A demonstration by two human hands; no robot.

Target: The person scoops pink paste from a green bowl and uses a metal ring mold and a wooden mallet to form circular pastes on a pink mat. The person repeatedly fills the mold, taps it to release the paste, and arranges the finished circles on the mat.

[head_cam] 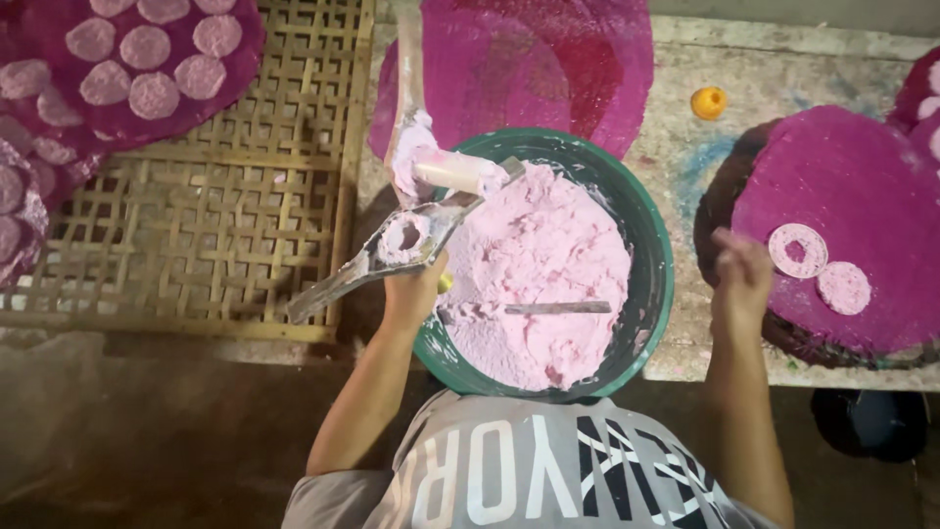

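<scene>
At the bottom of the frame a person in a grey printed shirt [529,470] leans over a green basin [654,257] at centre, heaped with pale pink dough [543,269]; a thin stick [558,308] lies across the heap. The left hand [411,289], left of centre, is clenched around the handle of a metal ring mould [392,250] with a plug of pink dough in its ring (a dough-coated roller [446,168] rests just above it on the basin's rim). The right hand [741,266], at right, hovers loosely curled beside a magenta cloth-covered board [862,196], grasping nothing I can make out. That board bears only two pink discs [821,266], so most of it looks left to fill. In the upper left, beyond a bamboo lattice rack [215,225], another magenta cloth [59,137] already carries many discs [147,59]. A small orange cap [708,101] sits upper right.
</scene>
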